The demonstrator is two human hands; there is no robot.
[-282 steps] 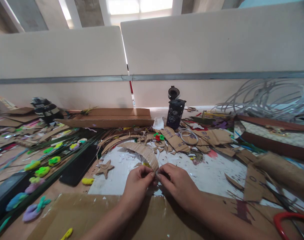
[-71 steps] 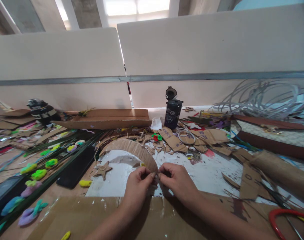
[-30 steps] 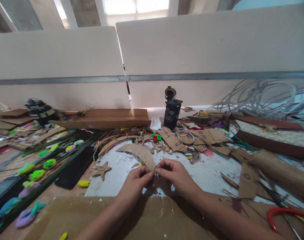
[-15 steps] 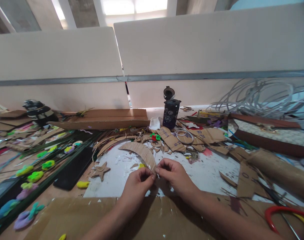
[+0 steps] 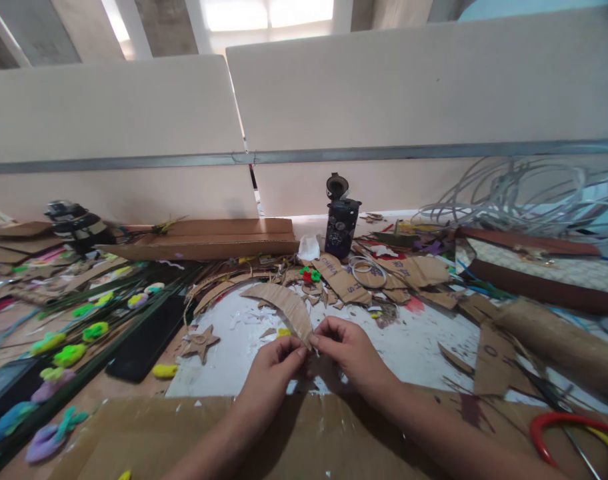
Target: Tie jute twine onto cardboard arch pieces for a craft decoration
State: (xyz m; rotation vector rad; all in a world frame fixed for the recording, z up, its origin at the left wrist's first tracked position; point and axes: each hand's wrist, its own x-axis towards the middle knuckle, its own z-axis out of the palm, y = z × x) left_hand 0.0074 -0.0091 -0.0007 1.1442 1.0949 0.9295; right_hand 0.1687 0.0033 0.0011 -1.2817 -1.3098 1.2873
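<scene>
Crescent (image 5: 283, 307), its near tip pinched between thumb and fingers of my left hand (image 5: 277, 367) and right hand (image 5: 349, 347).

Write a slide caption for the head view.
Both hands pinch one tip of a cardboard crescent, a cardboard star lying to its left.
</scene>
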